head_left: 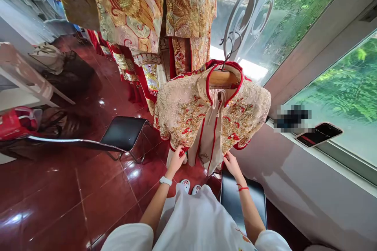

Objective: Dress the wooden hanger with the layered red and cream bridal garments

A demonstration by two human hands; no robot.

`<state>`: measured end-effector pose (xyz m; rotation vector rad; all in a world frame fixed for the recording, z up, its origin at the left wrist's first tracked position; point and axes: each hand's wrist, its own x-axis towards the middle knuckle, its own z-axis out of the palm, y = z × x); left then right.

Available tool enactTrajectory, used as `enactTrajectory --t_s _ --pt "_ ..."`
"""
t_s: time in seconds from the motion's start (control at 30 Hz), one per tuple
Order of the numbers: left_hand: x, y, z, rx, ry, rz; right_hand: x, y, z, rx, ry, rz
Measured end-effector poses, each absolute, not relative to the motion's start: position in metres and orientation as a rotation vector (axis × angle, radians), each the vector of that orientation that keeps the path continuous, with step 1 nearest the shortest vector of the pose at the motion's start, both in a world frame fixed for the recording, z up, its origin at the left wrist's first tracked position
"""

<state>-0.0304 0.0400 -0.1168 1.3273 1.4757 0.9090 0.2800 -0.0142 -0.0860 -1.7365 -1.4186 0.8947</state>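
A cream jacket point(184, 106) with gold beading, red motifs and red piping hangs on a wooden hanger point(224, 78), whose hook sits on a white scrolled metal grille point(240, 19). Its front is parted, showing the pale lining, and cords dangle at the collar. With closed fingers, my left hand point(177, 159) grips the lower hem of the left front panel. My right hand point(232, 163) pinches the bottom edge of the right panel. Both fronts are held apart.
More embroidered gold and red garments point(129, 4) hang behind. Black chairs stand at left point(125, 131) and beneath my right arm point(243, 196). A phone point(319, 134) lies on the windowsill beside a blurred dark object. A red bag point(19, 123) is far left.
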Motion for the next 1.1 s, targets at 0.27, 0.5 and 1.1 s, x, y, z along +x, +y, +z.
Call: enactTrajectory --t_s 0.27,0.5,1.1 --pt "-0.077 0.065 -0.15 0.82 1.743 0.963 0.314 -0.031 -0.105 -2.058 -1.135 0.991" --pt "-0.082 0.094 -0.169 0.5 1.568 0.956 0.3 -0.033 -0.133 -1.954 -0.888 1.132" --pt "-0.092 0.077 -0.157 0.238 1.207 1.183 0.287 -0.033 -0.133 -1.685 -0.59 1.311"
